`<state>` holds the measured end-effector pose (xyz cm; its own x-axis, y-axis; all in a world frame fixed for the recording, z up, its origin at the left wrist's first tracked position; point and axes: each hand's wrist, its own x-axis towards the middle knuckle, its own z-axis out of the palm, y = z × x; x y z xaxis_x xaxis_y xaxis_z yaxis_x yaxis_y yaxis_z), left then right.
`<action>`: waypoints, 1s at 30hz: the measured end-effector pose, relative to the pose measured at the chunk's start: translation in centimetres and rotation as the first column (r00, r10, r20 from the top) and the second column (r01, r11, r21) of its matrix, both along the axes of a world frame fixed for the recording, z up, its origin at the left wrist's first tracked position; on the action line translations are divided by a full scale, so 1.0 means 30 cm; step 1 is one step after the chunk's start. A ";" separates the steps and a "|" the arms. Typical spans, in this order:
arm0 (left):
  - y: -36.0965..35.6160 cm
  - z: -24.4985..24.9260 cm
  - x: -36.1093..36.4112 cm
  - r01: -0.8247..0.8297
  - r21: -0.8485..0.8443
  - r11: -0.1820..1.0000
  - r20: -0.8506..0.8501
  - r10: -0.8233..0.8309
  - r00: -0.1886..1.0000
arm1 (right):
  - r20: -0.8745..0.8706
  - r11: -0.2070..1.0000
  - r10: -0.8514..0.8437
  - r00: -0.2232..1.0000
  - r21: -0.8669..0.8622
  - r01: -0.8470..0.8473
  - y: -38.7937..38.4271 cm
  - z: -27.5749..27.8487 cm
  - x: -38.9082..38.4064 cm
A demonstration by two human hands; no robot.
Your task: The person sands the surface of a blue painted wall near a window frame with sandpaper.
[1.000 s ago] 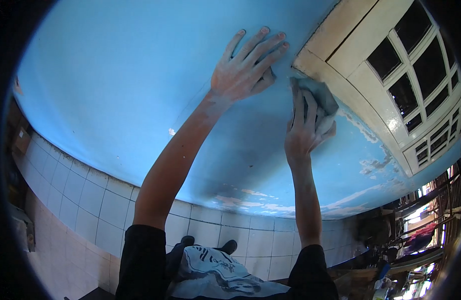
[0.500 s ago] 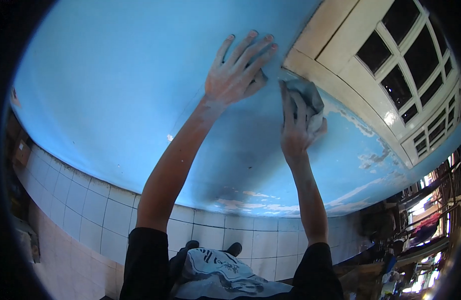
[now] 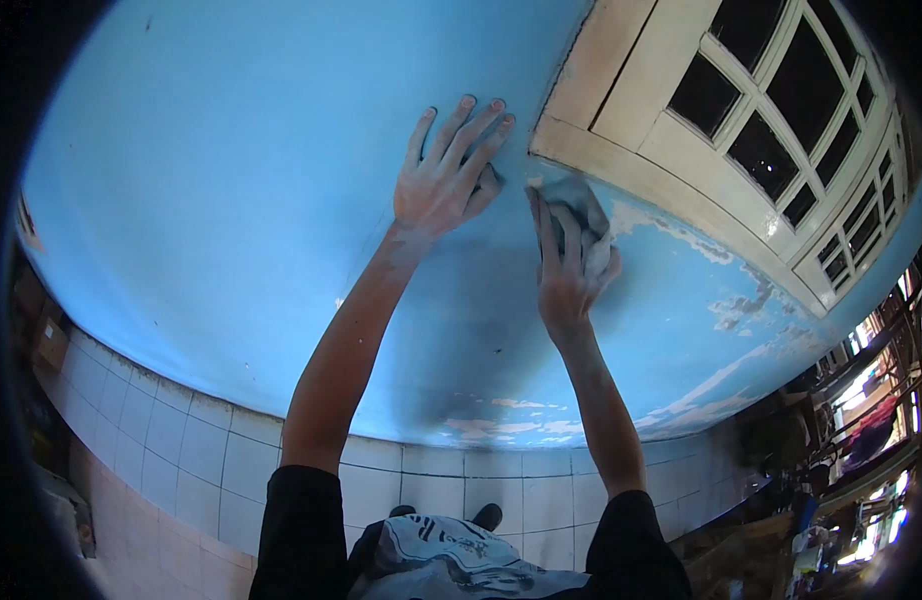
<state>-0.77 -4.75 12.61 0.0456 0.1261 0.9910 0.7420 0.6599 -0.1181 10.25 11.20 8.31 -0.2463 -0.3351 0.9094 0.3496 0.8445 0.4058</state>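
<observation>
My left hand lies flat with fingers spread against a blue painted wall. Just to its right, my right hand presses a crumpled grey cloth onto the wall, right below the lower corner of a cream window frame. The fingers of the right hand cover most of the cloth. Both arms reach upward from black sleeves.
The window with dark panes fills the upper right. Blue paint is flaking in patches low on the wall and near the frame. White tiles line the wall's base. Cluttered items stand at the far right.
Both hands and the cloth have shifted left and slightly down in view; the cloth stays pressed on the wall under the frame corner.
</observation>
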 end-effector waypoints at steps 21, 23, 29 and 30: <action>0.006 -0.011 0.018 -0.038 -0.003 0.999 0.018 0.038 0.999 | 0.078 0.994 -0.094 0.993 -0.042 0.097 -0.029 0.016 0.009; 0.006 0.001 0.005 -0.041 0.015 0.999 -0.009 0.041 0.999 | 0.002 0.921 -0.356 0.935 0.173 0.350 0.046 -0.038 -0.026; 0.006 -0.010 0.008 -0.008 -0.031 0.999 0.033 0.009 0.999 | -0.103 0.720 -0.611 0.785 0.340 0.605 0.010 -0.003 -0.001; 0.009 -0.014 0.012 -0.006 -0.020 1.000 0.033 0.007 0.999 | -0.111 0.722 -0.609 0.786 0.332 0.607 0.018 -0.017 -0.023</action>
